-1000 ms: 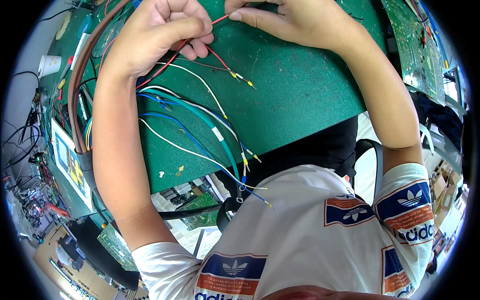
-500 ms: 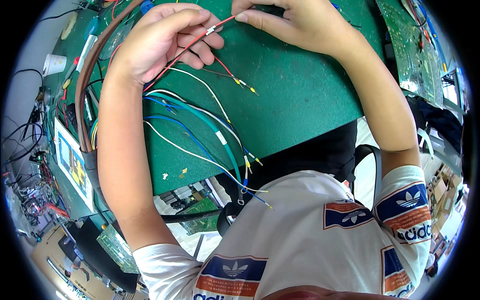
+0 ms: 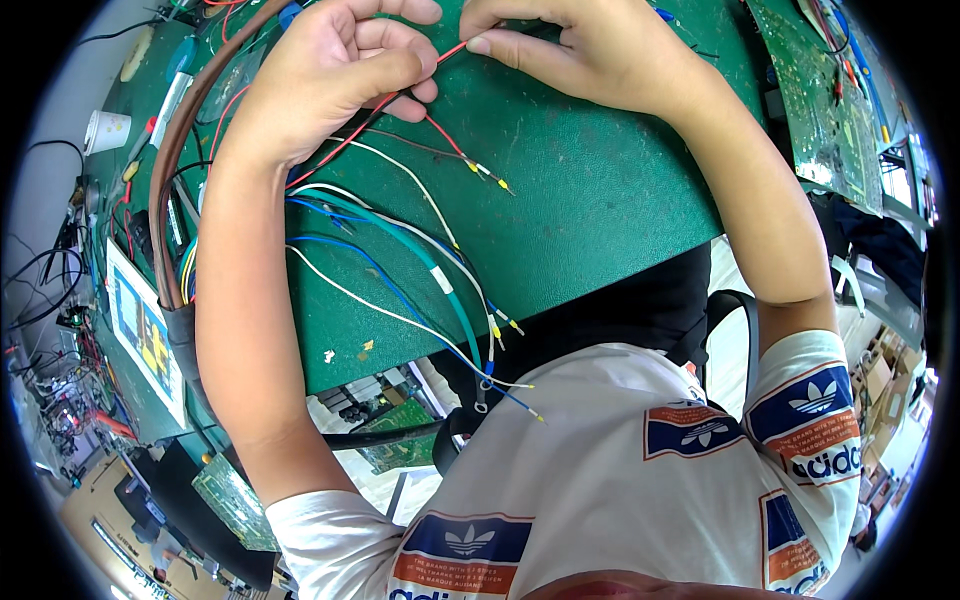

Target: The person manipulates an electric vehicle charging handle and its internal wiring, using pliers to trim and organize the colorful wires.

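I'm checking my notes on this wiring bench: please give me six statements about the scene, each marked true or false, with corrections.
1. The right hand pinches a red wire. True.
2. Brown cabling runs left of the left forearm. True.
3. The left hand grips the brown cabling. False: it is at the red wire.
4. The teal cable bears a white band. True.
5. That band sits at the cable's very tip. False: it is partway along.
6. The tabletop is yellow. False: it is green.
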Available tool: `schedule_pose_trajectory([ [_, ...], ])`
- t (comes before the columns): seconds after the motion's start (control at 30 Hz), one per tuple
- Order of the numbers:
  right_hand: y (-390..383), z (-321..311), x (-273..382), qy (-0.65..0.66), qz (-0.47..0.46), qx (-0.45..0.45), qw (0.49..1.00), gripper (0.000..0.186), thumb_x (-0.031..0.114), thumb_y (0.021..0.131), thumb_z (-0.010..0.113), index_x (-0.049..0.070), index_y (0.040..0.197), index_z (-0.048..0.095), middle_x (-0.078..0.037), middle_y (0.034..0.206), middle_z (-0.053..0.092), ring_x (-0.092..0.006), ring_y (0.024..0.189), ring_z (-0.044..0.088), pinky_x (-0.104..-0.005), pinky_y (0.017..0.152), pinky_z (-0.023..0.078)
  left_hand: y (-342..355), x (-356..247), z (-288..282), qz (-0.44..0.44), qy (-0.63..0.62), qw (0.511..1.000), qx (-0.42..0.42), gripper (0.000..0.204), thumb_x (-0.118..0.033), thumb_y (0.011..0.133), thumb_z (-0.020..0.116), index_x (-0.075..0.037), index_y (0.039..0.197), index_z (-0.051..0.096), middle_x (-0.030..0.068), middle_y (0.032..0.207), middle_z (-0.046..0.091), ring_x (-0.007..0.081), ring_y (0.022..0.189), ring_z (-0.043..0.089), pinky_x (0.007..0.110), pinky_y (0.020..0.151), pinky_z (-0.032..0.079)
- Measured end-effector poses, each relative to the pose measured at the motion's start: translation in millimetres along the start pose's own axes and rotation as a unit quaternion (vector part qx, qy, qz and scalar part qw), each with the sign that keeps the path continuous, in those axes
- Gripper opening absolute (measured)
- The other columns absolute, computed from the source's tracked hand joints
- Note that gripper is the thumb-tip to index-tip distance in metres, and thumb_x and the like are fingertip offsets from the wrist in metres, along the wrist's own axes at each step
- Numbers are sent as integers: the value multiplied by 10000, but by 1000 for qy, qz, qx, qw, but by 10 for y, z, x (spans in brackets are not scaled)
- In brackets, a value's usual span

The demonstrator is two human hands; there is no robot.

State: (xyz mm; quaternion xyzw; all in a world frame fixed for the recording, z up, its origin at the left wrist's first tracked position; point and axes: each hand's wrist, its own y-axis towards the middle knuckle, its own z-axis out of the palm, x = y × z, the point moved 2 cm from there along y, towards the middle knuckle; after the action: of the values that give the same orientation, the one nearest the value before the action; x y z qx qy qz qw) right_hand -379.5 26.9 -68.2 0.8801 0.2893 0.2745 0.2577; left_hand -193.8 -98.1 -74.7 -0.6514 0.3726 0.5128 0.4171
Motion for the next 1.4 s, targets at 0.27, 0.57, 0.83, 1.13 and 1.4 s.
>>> schedule_pose_trajectory([
  [0.27,0,0,-9,9,-1,1,1000,65,84,825,692,56,871,656,-95,797,627,-310,799,609,-407,903,415,-43,-36,26,-4,-2,1000,-7,492,-50,866,677,21,1309,473,47,867,662,149,775,685,263,690,583],
  [0.57,-21,0,19,12,17,6,1000,77,90,833,693,56,892,658,-91,819,629,-303,810,603,-408,922,414,-47,-43,36,-31,-6,999,4,486,-73,879,696,19,1310,491,51,831,650,130,721,678,214,579,543],
  [0.83,-60,-333,-40,7,129,-24,991,244,116,789,710,-2,994,651,-143,892,650,-323,884,621,-412,843,488,-2,29,2,-35,-33,999,20,218,-57,924,654,48,1114,666,45,836,632,38,582,499,175,415,329],
  [1.13,-251,-564,-68,-81,246,143,955,232,108,791,666,-30,977,664,-200,945,647,-381,928,622,-432,844,499,15,44,-8,-65,-16,998,-23,231,-49,925,625,35,1137,660,40,871,630,47,629,533,175,452,379],
  [1.4,-225,-527,-88,-99,150,128,975,144,88,856,645,-11,959,625,-188,897,627,-379,870,608,-446,810,493,11,24,29,-56,-36,997,-46,256,-43,931,594,33,1172,634,37,892,626,52,660,531,176,456,381],
])
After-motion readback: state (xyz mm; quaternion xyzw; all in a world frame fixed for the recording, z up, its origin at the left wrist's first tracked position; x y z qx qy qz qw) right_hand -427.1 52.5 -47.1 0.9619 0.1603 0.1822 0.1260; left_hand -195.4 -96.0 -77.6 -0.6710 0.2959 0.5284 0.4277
